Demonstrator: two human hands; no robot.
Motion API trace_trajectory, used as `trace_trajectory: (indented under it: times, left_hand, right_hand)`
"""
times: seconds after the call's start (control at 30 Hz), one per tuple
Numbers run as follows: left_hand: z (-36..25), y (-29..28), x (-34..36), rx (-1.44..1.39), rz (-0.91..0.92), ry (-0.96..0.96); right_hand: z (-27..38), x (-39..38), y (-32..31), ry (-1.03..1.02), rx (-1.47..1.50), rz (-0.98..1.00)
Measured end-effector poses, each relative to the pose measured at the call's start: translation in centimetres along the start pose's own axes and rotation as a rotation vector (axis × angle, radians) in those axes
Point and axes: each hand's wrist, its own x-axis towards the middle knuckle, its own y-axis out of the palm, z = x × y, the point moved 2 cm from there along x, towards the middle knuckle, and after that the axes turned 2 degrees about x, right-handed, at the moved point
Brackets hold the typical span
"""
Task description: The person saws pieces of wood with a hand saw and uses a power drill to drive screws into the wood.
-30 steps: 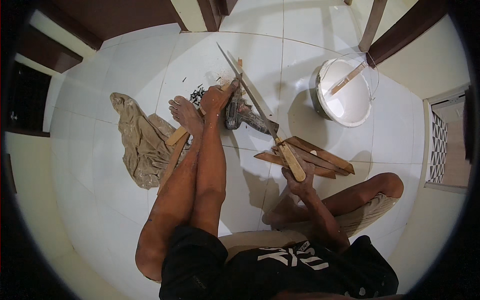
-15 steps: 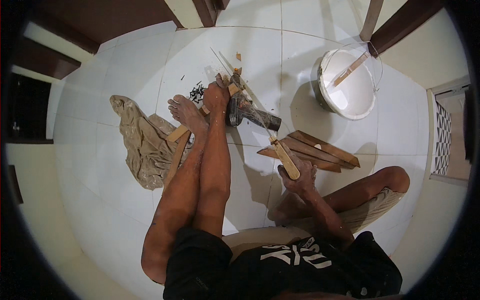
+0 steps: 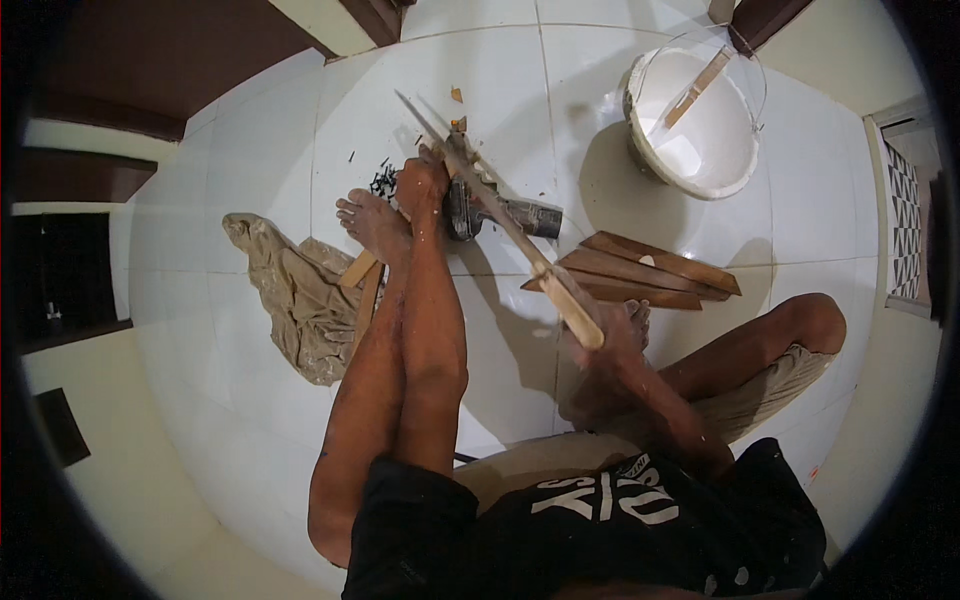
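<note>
My right hand (image 3: 612, 345), slightly blurred, is closed round the pale wooden handle of a handsaw (image 3: 505, 222). The saw's long blade slants up and left, passing over a cordless drill (image 3: 532, 218) that lies on the floor. At the blade's far part my left hand (image 3: 422, 185) is closed on a narrow wooden strip (image 3: 358, 268). The strip runs beneath my bare left foot (image 3: 375, 225), and the saw and hand cover its far end. Whether the teeth touch the wood cannot be made out.
Black screws (image 3: 384, 181) lie in a small heap beyond my foot. A dusty tan cloth (image 3: 290, 295) is crumpled at the left. Several cut wooden boards (image 3: 650, 268) lie at the right, below a white-coated bucket (image 3: 735, 175) with a wooden stick (image 3: 698, 88) inside.
The saw's blade has swung toward the view, looking broader, and my right hand has shifted slightly right. My left hand stays on the strip. The whole view has moved a little.
</note>
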Motion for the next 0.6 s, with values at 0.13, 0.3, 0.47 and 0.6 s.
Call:
trace_trajectory:
  times: [0.13,0.3,0.47,0.6]
  left_hand:
    - [-1.0,2.3,-0.4,-0.012,-0.028,0.147]
    - [0.4,-2.1,0.3,-0.019,-0.092,-0.006]
    - [-1.6,2.5,-1.3,-0.018,-0.014,0.040]
    - [0.3,0.3,-0.1,-0.019,-0.015,-0.034]
  right_hand:
    - [-2.6,0.7,1.5,-0.116,-0.023,-0.034]
    - [0.9,-1.3,0.0,-0.263,0.094,-0.189]
    - [-0.9,1.8,0.6,-0.103,0.080,-0.149]
    - [1.3,1.2,-0.2,-0.006,0.233,-0.161]
